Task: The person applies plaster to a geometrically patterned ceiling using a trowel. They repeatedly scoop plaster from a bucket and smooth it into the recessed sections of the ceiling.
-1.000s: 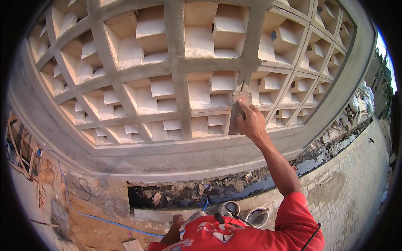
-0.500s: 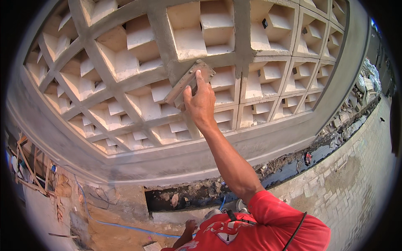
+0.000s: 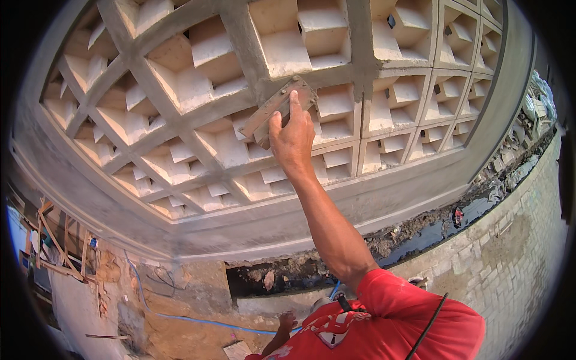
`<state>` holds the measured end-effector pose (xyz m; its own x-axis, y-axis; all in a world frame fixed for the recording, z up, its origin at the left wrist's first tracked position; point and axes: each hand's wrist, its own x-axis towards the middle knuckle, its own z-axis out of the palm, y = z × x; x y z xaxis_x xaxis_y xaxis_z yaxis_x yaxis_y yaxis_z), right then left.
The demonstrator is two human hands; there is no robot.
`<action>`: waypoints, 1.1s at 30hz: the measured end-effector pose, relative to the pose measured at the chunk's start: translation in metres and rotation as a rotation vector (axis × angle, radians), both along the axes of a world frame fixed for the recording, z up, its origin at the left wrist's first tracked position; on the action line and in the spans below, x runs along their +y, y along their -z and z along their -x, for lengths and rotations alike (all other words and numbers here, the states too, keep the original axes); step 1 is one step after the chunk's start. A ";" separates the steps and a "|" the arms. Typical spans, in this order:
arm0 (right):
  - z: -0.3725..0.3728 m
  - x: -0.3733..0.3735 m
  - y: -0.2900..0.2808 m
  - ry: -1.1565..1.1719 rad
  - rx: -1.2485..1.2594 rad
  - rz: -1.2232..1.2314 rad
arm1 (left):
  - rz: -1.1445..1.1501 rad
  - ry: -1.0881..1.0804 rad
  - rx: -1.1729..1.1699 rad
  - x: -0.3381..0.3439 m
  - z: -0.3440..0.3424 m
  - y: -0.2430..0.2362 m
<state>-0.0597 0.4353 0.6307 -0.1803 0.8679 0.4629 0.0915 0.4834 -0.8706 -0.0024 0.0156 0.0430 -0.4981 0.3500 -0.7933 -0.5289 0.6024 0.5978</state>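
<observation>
The right hand (image 3: 292, 139) is clamped on a flat grey cement-smeared plastering trowel (image 3: 277, 109), pressing it against the grey rendered rib of the pale concrete lattice wall (image 3: 360, 54). The left hand (image 3: 287, 322) hangs low, fingers loosely curled, holding nothing.

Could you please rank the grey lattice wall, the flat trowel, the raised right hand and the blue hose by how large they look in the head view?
1. Grey concrete lattice wall, by far the largest.
2. Thin blue hose, long but very slim.
3. Flat grey plastering trowel and right hand look much alike; the hand is nearer the camera, so I would not rank them.
</observation>
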 end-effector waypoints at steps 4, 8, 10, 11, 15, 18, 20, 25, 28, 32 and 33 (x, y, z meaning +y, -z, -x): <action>-0.006 -0.008 0.020 -0.134 0.000 -0.123 | 0.109 1.028 0.835 -0.006 -0.003 -0.005; -0.047 0.039 0.009 0.038 0.224 -0.095 | -0.046 0.696 0.722 -0.033 -0.006 0.030; -0.040 0.062 0.002 0.157 0.193 -0.213 | -0.081 0.132 0.074 -0.004 -0.009 0.009; -0.035 0.066 0.003 0.208 0.182 -0.259 | -0.038 -0.211 -0.142 0.004 -0.013 -0.005; 0.009 0.006 0.003 0.104 0.061 -0.143 | 0.024 0.159 0.246 0.008 -0.014 -0.029; 0.006 -0.013 0.014 -0.062 -0.053 -0.086 | 0.052 1.084 1.010 -0.026 -0.006 -0.001; -0.017 -0.008 0.019 -0.106 -0.084 -0.091 | 0.032 0.481 0.407 -0.010 -0.011 -0.003; -0.026 0.039 0.006 0.118 0.144 -0.116 | 0.009 -0.079 -0.018 -0.008 -0.021 0.019; -0.005 0.019 -0.002 0.055 -0.056 -0.109 | -0.137 0.174 0.192 -0.016 -0.006 0.052; -0.032 -0.012 0.034 -0.184 -0.256 -0.293 | -0.158 0.133 0.214 -0.010 -0.017 0.067; -0.047 -0.011 0.034 -0.242 -0.251 -0.358 | -0.113 0.014 0.144 0.009 -0.020 0.058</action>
<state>-0.0130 0.4238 0.5964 -0.5012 0.5816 0.6407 0.1252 0.7814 -0.6113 0.0178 0.0245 -0.0149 -0.5981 0.4411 -0.6691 -0.4245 0.5338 0.7313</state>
